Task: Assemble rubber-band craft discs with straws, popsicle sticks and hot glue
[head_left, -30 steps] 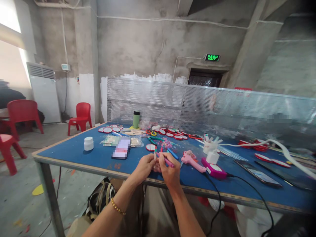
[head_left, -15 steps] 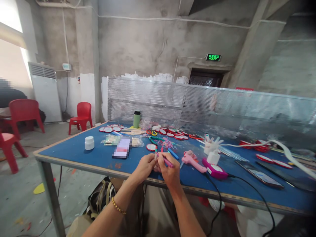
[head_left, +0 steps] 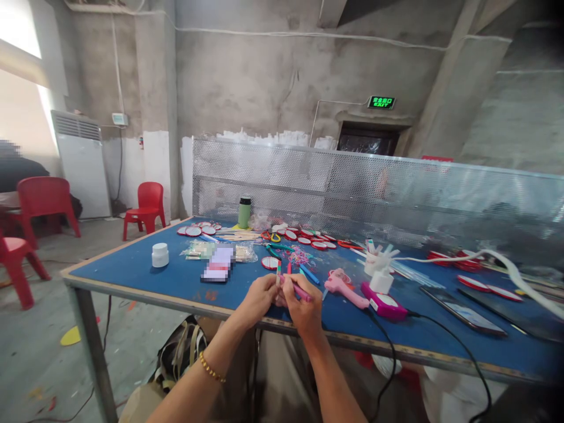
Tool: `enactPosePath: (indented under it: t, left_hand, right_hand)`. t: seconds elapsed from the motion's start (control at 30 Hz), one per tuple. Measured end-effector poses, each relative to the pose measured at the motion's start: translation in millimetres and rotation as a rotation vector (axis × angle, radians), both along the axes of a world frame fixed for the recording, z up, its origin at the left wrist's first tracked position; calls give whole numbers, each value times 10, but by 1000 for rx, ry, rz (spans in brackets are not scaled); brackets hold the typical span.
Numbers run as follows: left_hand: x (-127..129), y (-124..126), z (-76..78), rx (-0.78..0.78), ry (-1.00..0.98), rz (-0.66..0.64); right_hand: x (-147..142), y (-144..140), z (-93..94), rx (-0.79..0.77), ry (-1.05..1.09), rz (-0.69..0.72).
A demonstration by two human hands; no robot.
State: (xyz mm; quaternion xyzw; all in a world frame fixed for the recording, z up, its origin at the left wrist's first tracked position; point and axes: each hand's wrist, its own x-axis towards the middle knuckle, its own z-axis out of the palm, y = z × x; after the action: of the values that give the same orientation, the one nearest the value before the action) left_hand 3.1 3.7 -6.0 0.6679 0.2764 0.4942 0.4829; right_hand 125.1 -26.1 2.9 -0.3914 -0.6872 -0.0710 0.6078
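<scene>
Left hand [head_left: 259, 298]: pinched on upright stick [head_left: 278, 271]. Right hand [head_left: 304, 305]: closed on pink stick [head_left: 301, 289], slanted across fingers. Both hands touching, above near edge of blue table [head_left: 145, 276]. Pink glue gun [head_left: 344, 288] flat just right of hands; white bottle [head_left: 160, 255] well left.

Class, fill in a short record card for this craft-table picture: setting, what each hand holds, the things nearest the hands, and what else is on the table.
Setting: blue table with a perforated metal screen behind it
Left hand: pinches an upright coloured stick
Right hand: grips a pink stick, laid against the left hand's one
Nearest things: pink glue gun, magenta device with black cable
Also on table: white jar, green bottle, red-rimmed round discs, phone
</scene>
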Motion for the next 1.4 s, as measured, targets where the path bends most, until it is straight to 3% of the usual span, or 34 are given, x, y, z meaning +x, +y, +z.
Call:
enactPosePath:
  t: [0.9, 1.13, 1.4]
  left_hand:
    - [-12, -8, 14, 19, 30, 35]
    - [-7, -24, 26, -4, 1, -15]
    - [-19, 5, -2, 24, 32, 46]
  right_hand:
    - [-2, -9, -3, -11, -14, -2]
    - [-3, -15, 0, -10, -17, -10]
    - [-3, -23, 6, -5, -18, -33]
